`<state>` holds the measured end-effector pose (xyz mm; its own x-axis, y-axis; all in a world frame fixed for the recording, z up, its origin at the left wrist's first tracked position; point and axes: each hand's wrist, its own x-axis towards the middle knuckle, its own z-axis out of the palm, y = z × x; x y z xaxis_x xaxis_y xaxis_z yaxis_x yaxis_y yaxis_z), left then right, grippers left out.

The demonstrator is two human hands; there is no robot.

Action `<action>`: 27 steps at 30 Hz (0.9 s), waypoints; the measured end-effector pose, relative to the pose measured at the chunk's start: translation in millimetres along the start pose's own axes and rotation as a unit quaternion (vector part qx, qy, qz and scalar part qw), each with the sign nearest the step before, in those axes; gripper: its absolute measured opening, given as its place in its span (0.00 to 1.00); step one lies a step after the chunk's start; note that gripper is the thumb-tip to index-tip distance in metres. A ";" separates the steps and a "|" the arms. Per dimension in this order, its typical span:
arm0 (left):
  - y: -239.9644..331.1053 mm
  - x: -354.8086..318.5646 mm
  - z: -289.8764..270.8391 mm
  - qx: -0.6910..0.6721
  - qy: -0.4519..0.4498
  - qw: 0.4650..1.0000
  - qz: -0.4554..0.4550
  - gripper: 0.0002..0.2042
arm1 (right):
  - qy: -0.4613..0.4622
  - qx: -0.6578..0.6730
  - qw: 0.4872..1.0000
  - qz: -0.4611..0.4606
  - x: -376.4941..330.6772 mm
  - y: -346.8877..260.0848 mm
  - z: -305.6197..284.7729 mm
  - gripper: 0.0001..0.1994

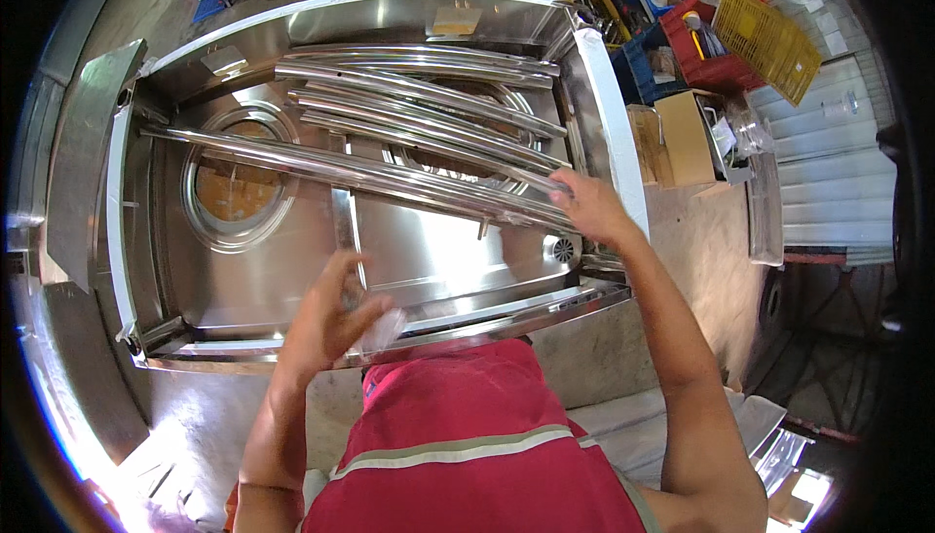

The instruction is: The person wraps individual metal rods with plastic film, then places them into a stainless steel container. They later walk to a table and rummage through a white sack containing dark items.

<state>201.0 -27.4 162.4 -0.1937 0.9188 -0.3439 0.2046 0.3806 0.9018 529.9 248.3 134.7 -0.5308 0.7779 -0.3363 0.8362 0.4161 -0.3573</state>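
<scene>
Several shiny steel tubes [429, 110] lie in a loose bundle inside a large rectangular stainless steel sink unit [292, 290]. My right hand [592, 206] is closed round the right end of one of them. Longer tubes [341, 171] slant across the unit from its upper left side to just below that hand. My left hand [336, 314] hovers over the unit's near edge, fingers and thumb apart. Beside its thumb is a blurred piece of clear plastic [383, 331]; whether the hand touches it cannot be made out.
The unit has round openings, one [239, 178] at left, and a drain strainer [561, 253] at right. White film [616, 124] covers its rim. Crates, including a yellow one [769, 43] and a red one [703, 46], stand at far right, with an opened cardboard box [685, 139] nearer.
</scene>
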 end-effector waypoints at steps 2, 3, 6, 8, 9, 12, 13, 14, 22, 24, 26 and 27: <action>8.4 35.3 10.6 0.178 -0.026 0.983 0.046 0.26 | 0.004 -0.098 0.993 -0.060 8.6 11.7 -19.7 0.11; 11.0 51.9 23.8 0.224 -0.061 0.972 0.020 0.28 | -0.022 -0.128 0.989 -0.072 16.9 13.3 -23.4 0.10; 12.1 92.7 79.8 0.329 -0.096 0.938 0.041 0.27 | -0.083 -0.190 0.972 -0.110 43.0 14.5 -24.5 0.09; 6.6 121.3 116.8 0.378 -0.080 0.920 0.058 0.26 | -0.111 -0.192 0.966 -0.132 59.0 17.0 -17.4 0.09; 2.9 137.0 133.2 0.397 -0.062 0.914 0.051 0.25 | -0.110 -0.196 0.963 -0.146 67.4 20.0 -13.9 0.09; -15.3 169.3 161.8 0.437 -0.039 0.898 0.026 0.22 | -0.134 -0.184 0.957 -0.177 80.9 33.5 2.2 0.09; -22.3 175.4 166.1 0.436 -0.024 0.899 0.035 0.22 | -0.138 -0.177 0.956 -0.188 82.7 38.9 7.2 0.09; -29.6 179.2 167.6 0.452 -0.037 0.890 0.035 0.20 | -0.139 -0.165 0.955 -0.203 82.8 44.0 11.6 0.09; -64.9 164.2 149.3 0.475 -0.027 0.873 0.106 0.10 | -0.211 -0.254 0.924 -0.190 46.1 71.9 -11.4 0.08; -64.9 158.5 146.1 0.469 -0.015 0.875 0.117 0.11 | -0.202 -0.238 0.937 -0.160 35.9 71.3 -15.9 0.10; -64.0 150.7 143.9 0.488 -0.036 0.864 0.116 0.13 | -0.128 -0.176 0.969 -0.113 32.4 67.7 -8.8 0.12; -63.3 147.1 142.5 0.496 -0.052 0.859 0.115 0.14 | -0.113 -0.156 0.976 -0.105 34.0 64.0 1.1 0.14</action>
<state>296.3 98.5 17.4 0.0385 0.9663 -0.2545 0.9528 0.0413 0.3009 565.2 300.8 99.4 -0.6830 0.5502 -0.4805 0.6878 0.7058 -0.1695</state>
